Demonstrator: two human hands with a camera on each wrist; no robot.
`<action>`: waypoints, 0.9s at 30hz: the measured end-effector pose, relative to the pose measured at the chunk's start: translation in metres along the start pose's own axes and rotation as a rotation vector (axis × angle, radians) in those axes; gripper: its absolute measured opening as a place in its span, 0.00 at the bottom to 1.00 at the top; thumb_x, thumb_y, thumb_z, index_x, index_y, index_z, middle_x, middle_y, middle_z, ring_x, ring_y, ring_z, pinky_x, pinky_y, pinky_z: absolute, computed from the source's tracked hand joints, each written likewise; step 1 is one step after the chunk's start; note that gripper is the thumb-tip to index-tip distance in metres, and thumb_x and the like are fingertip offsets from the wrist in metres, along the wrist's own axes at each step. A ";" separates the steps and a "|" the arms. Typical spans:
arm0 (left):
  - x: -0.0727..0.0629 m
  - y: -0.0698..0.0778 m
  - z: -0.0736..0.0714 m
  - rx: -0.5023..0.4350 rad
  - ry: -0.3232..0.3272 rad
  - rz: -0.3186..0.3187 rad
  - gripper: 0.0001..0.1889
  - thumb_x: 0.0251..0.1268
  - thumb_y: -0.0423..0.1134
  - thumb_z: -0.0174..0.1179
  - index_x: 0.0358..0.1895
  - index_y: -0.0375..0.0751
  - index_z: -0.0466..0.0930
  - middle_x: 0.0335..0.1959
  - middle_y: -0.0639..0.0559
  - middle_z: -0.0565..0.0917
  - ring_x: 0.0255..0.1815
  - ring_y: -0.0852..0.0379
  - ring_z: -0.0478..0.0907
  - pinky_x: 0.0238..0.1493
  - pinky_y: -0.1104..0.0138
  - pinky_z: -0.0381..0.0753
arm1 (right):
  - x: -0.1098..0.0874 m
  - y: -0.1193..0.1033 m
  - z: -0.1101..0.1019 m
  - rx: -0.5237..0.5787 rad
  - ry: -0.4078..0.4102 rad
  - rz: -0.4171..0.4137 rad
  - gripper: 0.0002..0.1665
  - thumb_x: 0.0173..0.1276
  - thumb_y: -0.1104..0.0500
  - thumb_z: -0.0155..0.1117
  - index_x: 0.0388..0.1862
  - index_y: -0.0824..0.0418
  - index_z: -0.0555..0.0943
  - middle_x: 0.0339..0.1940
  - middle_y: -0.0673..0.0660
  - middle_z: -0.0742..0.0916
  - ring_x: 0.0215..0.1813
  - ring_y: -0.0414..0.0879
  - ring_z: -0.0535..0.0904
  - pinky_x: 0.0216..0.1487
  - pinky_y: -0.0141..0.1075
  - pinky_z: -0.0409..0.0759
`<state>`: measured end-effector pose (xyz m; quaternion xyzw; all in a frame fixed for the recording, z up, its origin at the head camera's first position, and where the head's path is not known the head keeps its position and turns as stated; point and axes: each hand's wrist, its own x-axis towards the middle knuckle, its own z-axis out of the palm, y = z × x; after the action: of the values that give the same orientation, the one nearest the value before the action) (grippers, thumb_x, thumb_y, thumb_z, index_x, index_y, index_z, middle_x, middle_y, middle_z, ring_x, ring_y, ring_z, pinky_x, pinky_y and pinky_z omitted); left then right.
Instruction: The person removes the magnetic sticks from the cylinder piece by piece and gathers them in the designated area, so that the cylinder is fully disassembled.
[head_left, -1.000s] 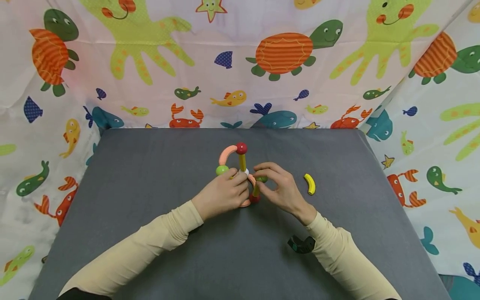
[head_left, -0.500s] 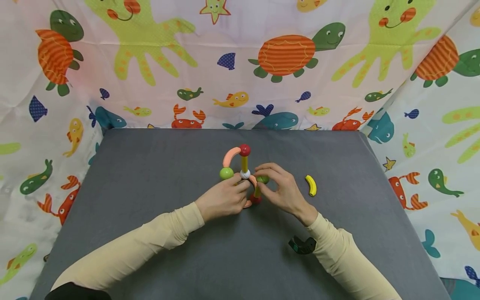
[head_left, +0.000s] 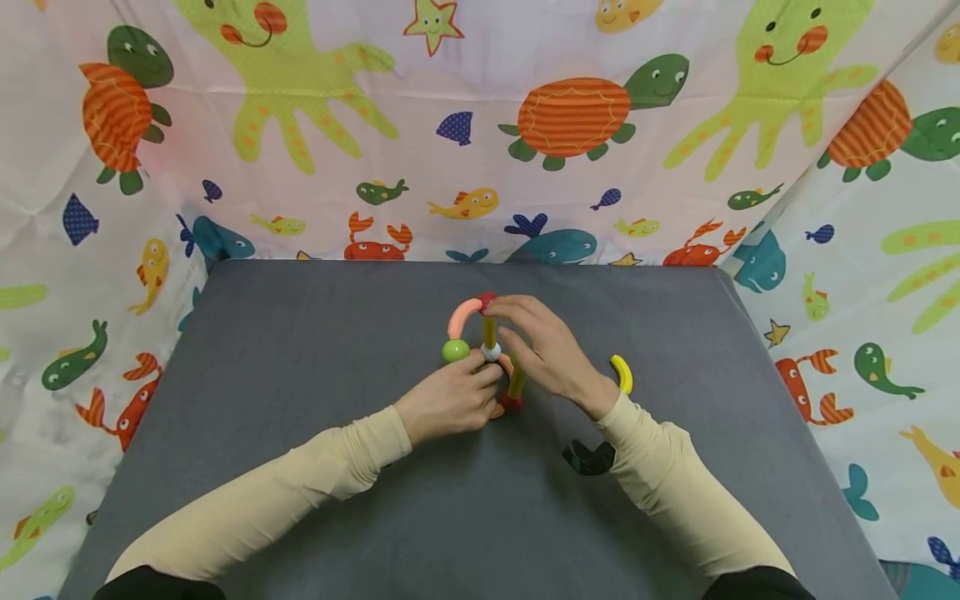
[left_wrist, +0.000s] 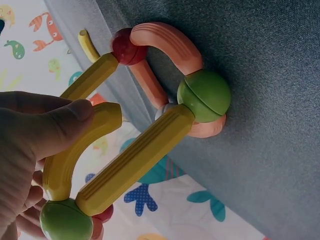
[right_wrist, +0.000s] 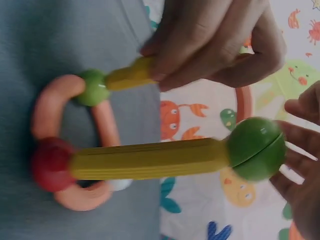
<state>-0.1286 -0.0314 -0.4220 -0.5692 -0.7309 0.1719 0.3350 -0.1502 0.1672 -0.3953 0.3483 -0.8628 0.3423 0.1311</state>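
Head view, here's the ball-and-stick structure on the bench towards its far edge, left wrist, left hand pinching its curved yellow stick, right wrist, right hand loose, fingers spread by a green ball

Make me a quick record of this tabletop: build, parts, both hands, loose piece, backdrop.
Build: ball-and-stick frame, standing on the gray table
Balls: red, green, white
Sticks: yellow and pink
Left hand: holds a curved yellow stick
Right hand: by the top red ball, contact unclear
Loose piece: curved, yellow, right of the build
Backdrop: white cloth printed with sea animals
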 end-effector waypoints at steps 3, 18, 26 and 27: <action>0.000 0.001 0.001 -0.008 0.014 -0.009 0.18 0.69 0.49 0.59 0.19 0.52 0.81 0.24 0.57 0.81 0.37 0.57 0.75 0.50 0.63 0.72 | 0.015 -0.002 0.000 -0.047 -0.112 -0.025 0.22 0.75 0.63 0.49 0.66 0.61 0.74 0.67 0.59 0.78 0.74 0.54 0.67 0.73 0.50 0.66; 0.001 0.001 0.000 -0.027 -0.016 0.003 0.16 0.72 0.48 0.55 0.24 0.52 0.83 0.29 0.57 0.83 0.39 0.57 0.76 0.53 0.62 0.71 | 0.023 -0.001 0.007 -0.100 -0.172 -0.090 0.22 0.75 0.62 0.49 0.64 0.63 0.76 0.66 0.60 0.79 0.72 0.54 0.70 0.74 0.51 0.63; -0.013 -0.021 -0.018 -0.279 0.185 -0.277 0.03 0.65 0.37 0.61 0.35 0.44 0.84 0.37 0.51 0.85 0.41 0.53 0.79 0.45 0.63 0.76 | 0.022 -0.001 0.008 -0.107 -0.142 -0.107 0.21 0.73 0.65 0.52 0.63 0.63 0.77 0.65 0.60 0.80 0.71 0.54 0.71 0.73 0.50 0.66; -0.016 -0.025 -0.020 -0.357 0.223 -0.385 0.03 0.63 0.35 0.62 0.36 0.42 0.84 0.38 0.49 0.84 0.40 0.52 0.79 0.43 0.62 0.77 | 0.023 -0.001 0.008 -0.103 -0.140 -0.107 0.21 0.73 0.65 0.52 0.63 0.63 0.77 0.65 0.60 0.80 0.71 0.54 0.71 0.73 0.49 0.66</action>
<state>-0.1307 -0.0564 -0.3969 -0.4854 -0.8029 -0.0900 0.3340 -0.1654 0.1491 -0.3903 0.4096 -0.8664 0.2650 0.1063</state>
